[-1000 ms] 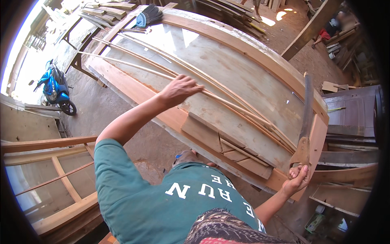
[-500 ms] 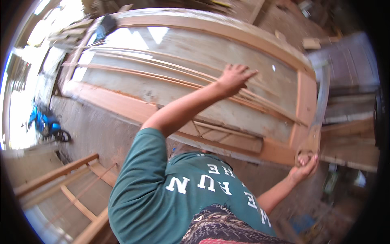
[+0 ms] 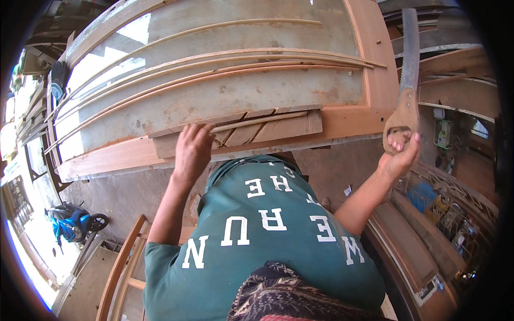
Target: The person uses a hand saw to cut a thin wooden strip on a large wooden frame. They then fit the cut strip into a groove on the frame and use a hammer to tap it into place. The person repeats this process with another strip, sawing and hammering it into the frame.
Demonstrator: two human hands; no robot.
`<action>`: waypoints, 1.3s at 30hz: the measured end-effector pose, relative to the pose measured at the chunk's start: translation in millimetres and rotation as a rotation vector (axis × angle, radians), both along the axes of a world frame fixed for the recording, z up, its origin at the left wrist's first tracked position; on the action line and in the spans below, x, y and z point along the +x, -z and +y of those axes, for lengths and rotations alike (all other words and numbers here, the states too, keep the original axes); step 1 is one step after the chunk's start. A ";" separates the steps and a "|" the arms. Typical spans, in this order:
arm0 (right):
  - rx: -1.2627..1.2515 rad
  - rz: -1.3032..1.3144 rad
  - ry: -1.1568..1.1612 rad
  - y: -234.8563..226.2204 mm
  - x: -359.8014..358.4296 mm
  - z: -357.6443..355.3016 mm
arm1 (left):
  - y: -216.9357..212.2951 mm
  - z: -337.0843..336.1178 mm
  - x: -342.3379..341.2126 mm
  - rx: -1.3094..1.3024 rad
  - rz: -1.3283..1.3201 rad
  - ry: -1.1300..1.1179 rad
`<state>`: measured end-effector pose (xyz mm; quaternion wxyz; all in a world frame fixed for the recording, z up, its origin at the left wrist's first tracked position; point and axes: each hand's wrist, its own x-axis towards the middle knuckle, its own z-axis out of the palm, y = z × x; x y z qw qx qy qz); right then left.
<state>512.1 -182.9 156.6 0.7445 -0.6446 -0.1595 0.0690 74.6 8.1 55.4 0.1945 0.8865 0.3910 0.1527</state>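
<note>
My right hand point(image 3: 399, 156) is closed round the wooden handle of a handsaw point(image 3: 408, 109), with its blade pointing up and away past the frame's right end. My left hand point(image 3: 194, 147) is closed at the left end of a thin wooden strip point(image 3: 262, 121); the fingertips are partly hidden. That strip lies along a brown grooved wooden block point(image 3: 294, 125) with slanted cuts across it. The block rests on the near rail of a large wooden frame point(image 3: 107, 156). Several long thin strips point(image 3: 214, 58) lie across the grey panel inside this frame.
A dark brush-like thing point(image 3: 59, 75) is at the frame's far left corner. Behind me on the left stands another wooden frame point(image 3: 120, 267). A blue motorbike point(image 3: 72, 222) is parked farther left. Boards point(image 3: 455, 64) and a wire basket point(image 3: 455, 214) are on the right.
My left hand has come back from over the long strips to the short strip on the grooved block. My right hand still holds the saw, now raised beside the frame. The view has shifted.
</note>
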 end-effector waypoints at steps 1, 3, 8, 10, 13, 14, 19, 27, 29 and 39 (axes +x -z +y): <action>0.001 0.002 -0.016 0.5 -1.8 9.7 | 7.3 -8.1 5.1 -0.019 0.001 0.009; 0.022 0.019 -0.034 0.9 -4.1 30.2 | 18.5 -13.3 12.8 -0.021 0.008 0.009; 0.023 0.012 -0.122 -1.5 -12.2 58.0 | 27.1 -14.3 8.1 -0.059 0.021 0.055; 0.027 0.001 -0.166 2.6 -10.0 57.4 | 20.6 -13.7 0.9 -0.042 0.027 0.068; 0.010 -0.008 -0.164 2.8 -13.8 57.5 | 2.3 -3.1 -12.3 -0.021 0.040 0.023; 0.007 -0.006 -0.163 3.3 -13.9 57.5 | 2.0 7.0 -19.9 0.031 0.046 -0.007; -0.033 0.003 -0.117 1.8 -21.4 57.8 | -17.6 110.1 -88.6 0.328 0.073 -0.320; -0.018 0.020 -0.252 5.9 -37.9 64.2 | 7.1 161.3 -185.9 0.287 0.030 -0.689; 0.052 0.160 -0.319 28.1 -30.1 60.7 | 21.4 145.8 -183.3 0.197 -0.004 -0.669; -0.494 -0.436 -1.339 31.2 -181.1 226.5 | 45.6 65.5 -181.5 -0.002 -0.290 -0.741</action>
